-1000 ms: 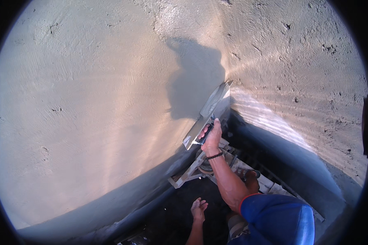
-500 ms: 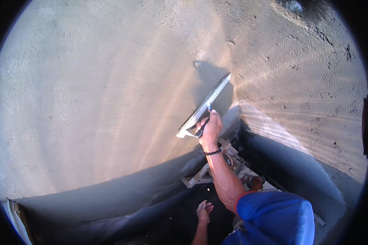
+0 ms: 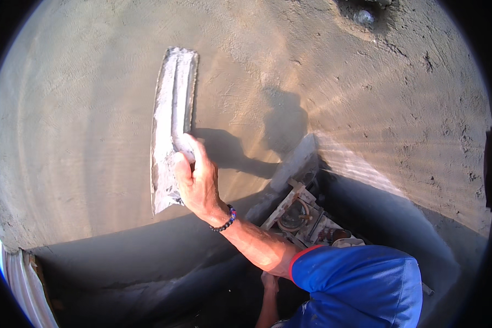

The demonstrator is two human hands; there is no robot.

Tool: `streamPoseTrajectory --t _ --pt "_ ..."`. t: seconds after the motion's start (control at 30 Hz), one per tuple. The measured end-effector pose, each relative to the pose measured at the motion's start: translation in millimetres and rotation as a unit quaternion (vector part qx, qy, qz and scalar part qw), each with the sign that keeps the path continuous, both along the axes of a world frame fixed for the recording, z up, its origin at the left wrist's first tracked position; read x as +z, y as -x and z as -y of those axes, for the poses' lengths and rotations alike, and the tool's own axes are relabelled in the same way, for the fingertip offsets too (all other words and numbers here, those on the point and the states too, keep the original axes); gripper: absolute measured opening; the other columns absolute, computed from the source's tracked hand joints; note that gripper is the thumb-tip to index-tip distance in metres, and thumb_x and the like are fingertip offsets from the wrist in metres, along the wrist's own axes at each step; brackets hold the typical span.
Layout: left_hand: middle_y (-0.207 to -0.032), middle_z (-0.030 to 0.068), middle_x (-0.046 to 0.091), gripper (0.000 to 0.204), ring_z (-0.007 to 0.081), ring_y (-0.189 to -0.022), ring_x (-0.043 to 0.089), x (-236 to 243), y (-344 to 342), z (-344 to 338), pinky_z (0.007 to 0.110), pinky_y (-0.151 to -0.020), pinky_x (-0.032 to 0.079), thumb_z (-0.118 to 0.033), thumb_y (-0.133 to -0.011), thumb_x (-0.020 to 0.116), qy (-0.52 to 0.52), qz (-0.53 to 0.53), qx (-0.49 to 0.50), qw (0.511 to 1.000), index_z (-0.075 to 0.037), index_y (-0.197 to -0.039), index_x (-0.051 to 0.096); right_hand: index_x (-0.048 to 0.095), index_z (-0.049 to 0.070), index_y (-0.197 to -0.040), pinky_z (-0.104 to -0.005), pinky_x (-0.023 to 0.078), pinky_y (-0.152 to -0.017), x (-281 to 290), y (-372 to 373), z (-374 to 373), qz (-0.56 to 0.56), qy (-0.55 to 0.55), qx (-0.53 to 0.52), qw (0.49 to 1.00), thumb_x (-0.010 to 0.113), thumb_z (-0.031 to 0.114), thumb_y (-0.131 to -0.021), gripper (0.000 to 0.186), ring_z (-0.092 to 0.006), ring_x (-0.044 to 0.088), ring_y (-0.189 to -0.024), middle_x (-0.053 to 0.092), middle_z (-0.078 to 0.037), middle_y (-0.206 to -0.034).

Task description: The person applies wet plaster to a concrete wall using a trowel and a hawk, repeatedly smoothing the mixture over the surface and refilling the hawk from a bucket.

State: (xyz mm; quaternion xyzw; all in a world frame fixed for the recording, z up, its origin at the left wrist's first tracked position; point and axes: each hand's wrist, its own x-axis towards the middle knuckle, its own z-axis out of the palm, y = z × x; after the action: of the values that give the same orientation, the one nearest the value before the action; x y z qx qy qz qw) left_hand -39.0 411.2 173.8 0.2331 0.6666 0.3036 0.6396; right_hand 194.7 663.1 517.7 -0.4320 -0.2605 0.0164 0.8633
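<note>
My right hand [image 3: 199, 177] is wrapped round the handle of a long plastering trowel [image 3: 165, 117]. The trowel stands nearly upright, its long blade at the grey plastered wall [image 3: 93, 126]; whether the whole face touches is unclear. Pale plaster is caked on the blade's back and on the handle area. A dark beaded bracelet [image 3: 224, 220] circles my right wrist. Low in the picture, my left hand [image 3: 269, 281] hangs beneath my right forearm, away from the wall. Its fingers are mostly hidden by that arm.
A rougher plastered wall [image 3: 399, 109] meets the smooth one in a corner. Below the corner lies a plaster-smeared wooden frame [image 3: 281, 210] with a round coil [image 3: 294, 216]. High on the right is a recess holding a pale round object [image 3: 363, 17]. Pale folded sheeting [image 3: 24, 287] hangs lower left.
My right hand has swept the trowel left from near the corner, turning it from a slant to nearly upright. My left hand is now partly covered by my right arm.
</note>
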Motion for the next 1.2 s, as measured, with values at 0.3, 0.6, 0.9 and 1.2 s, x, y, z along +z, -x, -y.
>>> streamPoseTrajectory --t 0.3,0.6,0.9,1.2 --pt "-0.092 0.0084 0.067 0.027 0.0176 -0.07 0.065 -15 44 36 0.028 -0.063 0.052 -0.024 -0.098 0.051 0.079 -0.059 -0.042 0.994 -0.006 -0.118 0.058 0.053 0.007 -0.092 -0.0239 0.04 -0.043 -247 -47 75 -0.502 -0.083 0.228 0.83 0.05 0.04 -0.098 0.034 -0.01 0.047 -0.048 0.046 0.002 -0.062" --pt "-0.095 0.0095 0.065 0.035 0.0216 -0.072 0.064 -47 80 71 0.035 -0.067 0.052 -0.026 -0.099 0.047 0.17 -0.124 -0.063 0.976 -0.004 -0.125 0.052 0.042 0.015 -0.071 -0.0304 0.036 -0.04 -443 -98 1 -0.656 0.04 0.194 0.728 0.049 0.054 -0.093 0.045 -0.0135 0.041 -0.043 0.041 0.002 -0.055" --pt "-0.096 0.0102 0.065 0.033 0.021 -0.072 0.064 -26 56 44 0.033 -0.065 0.053 -0.025 -0.099 0.047 0.14 -0.109 -0.061 0.982 -0.005 -0.124 0.053 0.045 0.013 -0.078 -0.0297 0.035 -0.037 -327 -113 -8 -0.609 0.001 0.21 0.765 0.047 0.051 -0.094 0.041 -0.0123 0.038 -0.04 0.037 0.002 -0.054" --pt "-0.095 0.0097 0.066 0.033 0.0197 -0.074 0.065 -9 49 23 0.032 -0.066 0.053 -0.026 -0.099 0.047 0.099 -0.088 -0.081 0.988 -0.005 -0.122 0.054 0.052 0.008 -0.103 -0.0287 0.033 -0.035 -178 -101 -5 -0.542 -0.019 0.198 0.817 0.045 0.043 -0.098 0.036 -0.0106 0.036 -0.038 0.036 0.002 -0.054"
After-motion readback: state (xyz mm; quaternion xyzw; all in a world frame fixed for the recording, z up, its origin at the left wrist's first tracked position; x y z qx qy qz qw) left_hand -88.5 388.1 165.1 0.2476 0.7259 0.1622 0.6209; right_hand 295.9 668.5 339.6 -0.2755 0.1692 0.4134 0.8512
